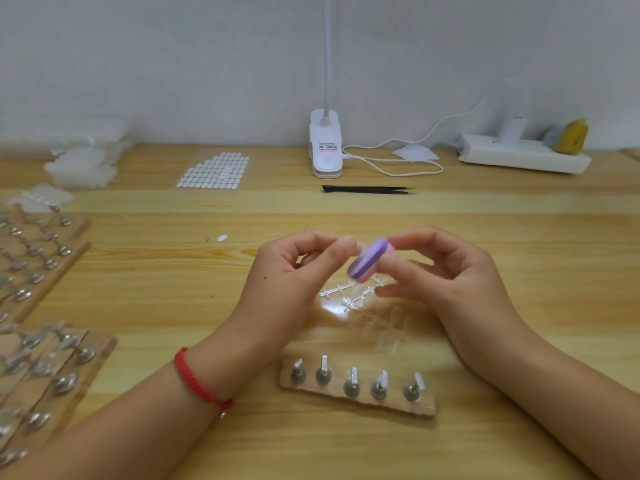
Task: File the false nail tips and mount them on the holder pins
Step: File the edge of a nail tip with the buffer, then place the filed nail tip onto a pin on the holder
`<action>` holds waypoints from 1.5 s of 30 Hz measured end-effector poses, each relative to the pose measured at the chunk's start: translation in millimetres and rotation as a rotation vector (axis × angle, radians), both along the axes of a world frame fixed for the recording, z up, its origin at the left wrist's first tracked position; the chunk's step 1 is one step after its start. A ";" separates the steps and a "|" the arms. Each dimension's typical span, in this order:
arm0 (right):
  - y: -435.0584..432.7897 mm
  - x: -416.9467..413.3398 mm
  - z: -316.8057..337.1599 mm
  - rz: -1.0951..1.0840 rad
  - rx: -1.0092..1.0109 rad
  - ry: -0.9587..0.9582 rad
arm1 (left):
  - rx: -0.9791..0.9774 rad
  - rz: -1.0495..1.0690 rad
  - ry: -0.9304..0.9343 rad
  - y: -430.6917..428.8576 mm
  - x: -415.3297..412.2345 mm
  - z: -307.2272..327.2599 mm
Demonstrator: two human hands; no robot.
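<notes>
My left hand (298, 268) pinches a small clear false nail tip (359, 244) between thumb and forefinger. Against it rests a purple and pink nail file block (369, 259), held in my right hand (446, 271). Both hands hover above the wooden table. Beneath them lies a clear plastic sprue with more nail tips (360, 299). Near the front edge sits a wooden holder strip (356, 398) with several metal pins (352, 384), each bare of nails.
Several more wooden pin holders (52, 368) fill the left side. A sheet of adhesive tabs (214, 169), black tweezers (369, 190), a clip lamp base (326, 147) with its cable, a white power strip (523, 155) and a pile of clear tips (81, 166) stand behind.
</notes>
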State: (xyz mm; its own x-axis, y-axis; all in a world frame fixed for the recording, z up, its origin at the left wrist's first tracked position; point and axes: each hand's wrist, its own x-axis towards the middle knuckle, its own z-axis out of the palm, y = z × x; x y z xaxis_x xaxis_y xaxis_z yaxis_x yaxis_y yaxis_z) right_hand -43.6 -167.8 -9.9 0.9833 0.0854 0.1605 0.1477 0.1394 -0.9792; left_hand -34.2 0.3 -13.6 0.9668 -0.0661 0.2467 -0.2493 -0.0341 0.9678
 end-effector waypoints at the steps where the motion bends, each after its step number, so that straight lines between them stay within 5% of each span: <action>1: -1.4 1.1 0.2 -0.043 0.045 0.011 | -0.001 0.002 0.009 -0.1 0.2 0.0; 19: -5.4 7.4 -3.6 -0.017 0.155 0.088 | 0.038 -0.061 0.002 -0.2 -1.9 -1.9; 23: -1.2 3.9 -3.9 0.069 0.035 0.067 | 0.033 -0.081 0.010 1.7 -1.0 -4.5; 27: -6.9 10.7 0.5 -0.043 0.083 0.100 | 0.138 -0.182 -0.007 -0.9 -2.5 -6.3; 32: -26.5 9.7 33.1 0.152 0.039 0.093 | -0.074 -0.046 0.122 7.1 3.4 -3.8; 35: -31.0 -7.2 47.6 0.292 -0.296 0.133 | -0.115 -0.023 0.152 8.2 3.5 -2.0; 40: -36.8 -54.0 41.5 0.411 -1.434 -0.119 | -0.114 -0.026 0.161 7.9 4.2 -3.0; 45: -39.3 -56.9 42.0 0.397 -1.533 -0.320 | -0.120 -0.026 0.167 7.5 4.2 -3.4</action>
State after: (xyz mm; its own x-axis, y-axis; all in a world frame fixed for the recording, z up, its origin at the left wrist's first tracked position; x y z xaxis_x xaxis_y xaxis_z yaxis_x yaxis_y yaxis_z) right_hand -100.5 -207.1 32.1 0.8061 0.5780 -0.1269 0.5577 -0.8137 -0.1641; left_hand -30.0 7.9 -16.9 0.9933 -0.0710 0.0908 -0.0844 0.0880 0.9925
